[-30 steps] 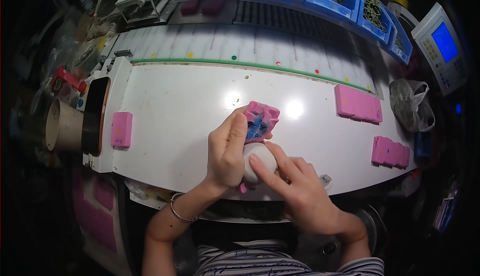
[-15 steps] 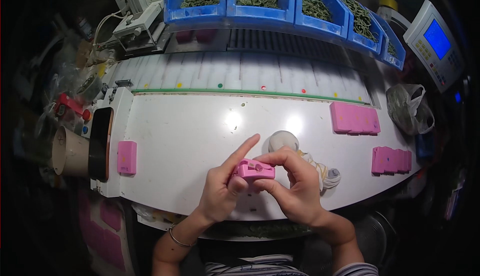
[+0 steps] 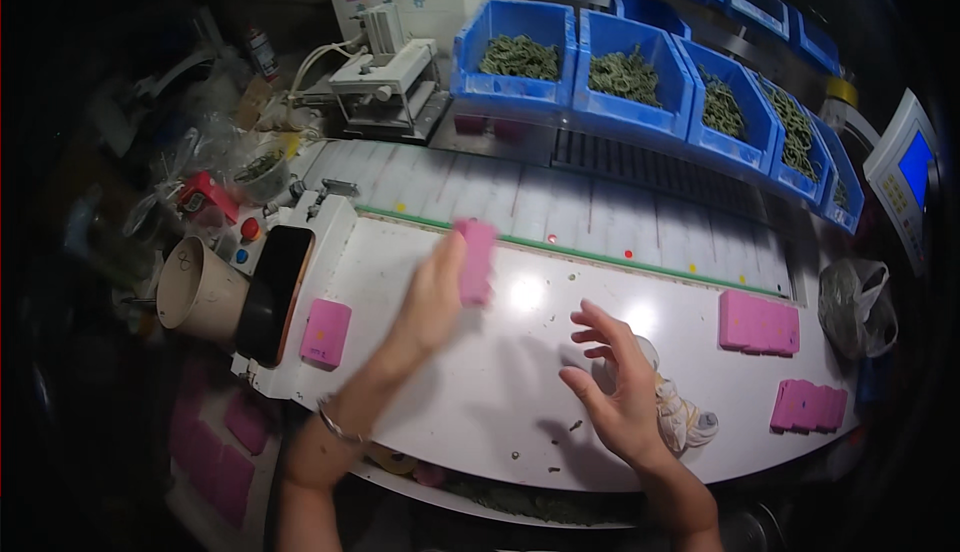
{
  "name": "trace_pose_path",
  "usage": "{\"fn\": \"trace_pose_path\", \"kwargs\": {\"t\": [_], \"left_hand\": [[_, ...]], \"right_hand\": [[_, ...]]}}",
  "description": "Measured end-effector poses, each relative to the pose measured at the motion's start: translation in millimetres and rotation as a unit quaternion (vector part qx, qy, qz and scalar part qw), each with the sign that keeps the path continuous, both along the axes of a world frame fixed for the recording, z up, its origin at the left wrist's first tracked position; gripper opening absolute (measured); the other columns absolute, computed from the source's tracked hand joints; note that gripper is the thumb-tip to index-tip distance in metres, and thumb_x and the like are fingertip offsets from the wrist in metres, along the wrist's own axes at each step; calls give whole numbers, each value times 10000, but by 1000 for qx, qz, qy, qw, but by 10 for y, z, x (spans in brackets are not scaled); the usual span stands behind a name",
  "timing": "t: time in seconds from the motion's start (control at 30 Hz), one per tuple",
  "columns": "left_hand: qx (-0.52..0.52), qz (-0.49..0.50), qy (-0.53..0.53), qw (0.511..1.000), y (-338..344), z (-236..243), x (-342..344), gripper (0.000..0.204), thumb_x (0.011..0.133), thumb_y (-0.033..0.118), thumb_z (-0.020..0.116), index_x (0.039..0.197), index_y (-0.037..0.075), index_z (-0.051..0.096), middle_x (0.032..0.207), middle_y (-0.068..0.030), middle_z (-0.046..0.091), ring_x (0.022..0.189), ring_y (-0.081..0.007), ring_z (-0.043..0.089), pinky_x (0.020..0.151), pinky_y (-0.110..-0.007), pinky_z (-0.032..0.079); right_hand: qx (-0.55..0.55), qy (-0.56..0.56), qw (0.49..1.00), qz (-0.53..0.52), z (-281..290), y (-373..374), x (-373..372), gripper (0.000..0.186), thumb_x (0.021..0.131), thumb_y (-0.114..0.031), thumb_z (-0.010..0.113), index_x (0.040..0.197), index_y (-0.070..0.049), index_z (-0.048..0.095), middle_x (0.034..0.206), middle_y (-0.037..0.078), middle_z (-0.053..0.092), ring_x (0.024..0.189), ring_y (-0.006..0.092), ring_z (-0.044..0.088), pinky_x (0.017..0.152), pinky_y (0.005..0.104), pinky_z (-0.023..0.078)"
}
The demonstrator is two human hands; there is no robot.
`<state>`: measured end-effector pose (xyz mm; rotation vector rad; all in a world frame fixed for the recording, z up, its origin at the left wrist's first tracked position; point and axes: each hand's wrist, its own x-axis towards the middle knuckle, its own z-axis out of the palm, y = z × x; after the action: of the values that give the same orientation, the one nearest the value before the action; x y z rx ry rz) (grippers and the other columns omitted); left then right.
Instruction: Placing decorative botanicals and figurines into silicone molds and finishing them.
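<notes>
Raised over the white table (image 3: 430, 402), my left hand (image 3: 432, 290) grips a small pink box (image 3: 478, 264), its outline smeared by motion. To its right, my right hand (image 3: 622, 387) has spread fingers with nothing in them. A crumpled white cloth bundle (image 3: 684, 420) lies behind and beside the right hand, partly hidden by it. Little dark bits (image 3: 575, 425) are scattered on the table between my forearms. One more pink box (image 3: 326, 333) lies at the left end of the table. Pink boxes in rows (image 3: 758, 322) and a second group (image 3: 808, 407) sit at the right.
Blue bins (image 3: 625, 87) of dried green plant strands line the back above a white, sectioned strip (image 3: 480, 190). A dark phone (image 3: 275, 295) and a beige cup (image 3: 203, 287) stand left. A display keypad (image 3: 908, 177) and a plastic bag (image 3: 858, 307) are at the right.
My hands have parted. The left has carried the pink box up and away, while the right has let go and opened. The whole view has shifted and tilted.
</notes>
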<state>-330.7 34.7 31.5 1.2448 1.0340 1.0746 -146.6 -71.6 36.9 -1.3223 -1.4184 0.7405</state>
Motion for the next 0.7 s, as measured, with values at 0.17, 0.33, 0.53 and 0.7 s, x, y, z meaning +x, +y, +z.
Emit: {"fn": "trace_pose_path", "kwargs": {"t": [0.17,0.33,0.53,0.7], "left_hand": [[143,165,390,894,1122,-78,-457,307,773,220,592,965,-11,530,846,-198,585,724,-326,596,683,-395,474],[228,243,510,793,1436,-292,-395,349,723,229,664,936,-17,539,954,-188,565,932,-345,544,803,-427,439],[271,263,590,714,899,-57,-514,328,802,256,619,962,-28,582,991,-183,540,927,-348,515,832,-403,410],[141,200,677,694,-447,0,-793,271,847,159,553,1055,-13,577,1038,-148,507,1028,-306,454,881,-427,370]], "right_hand": [[-1,-53,997,61,-60,-18,31,330,777,-45,652,1095,-7,570,961,121,625,859,201,614,745,297,474],[-25,-79,991,104,-125,-34,33,276,787,-21,630,1058,-1,580,907,120,631,802,214,627,721,296,492],[-25,-79,989,123,-141,-6,43,248,787,-8,623,1032,7,584,888,131,628,785,227,628,706,297,494],[-20,-93,989,111,-64,-42,-5,241,788,0,617,1027,3,591,888,137,625,784,238,626,699,302,492]]}}
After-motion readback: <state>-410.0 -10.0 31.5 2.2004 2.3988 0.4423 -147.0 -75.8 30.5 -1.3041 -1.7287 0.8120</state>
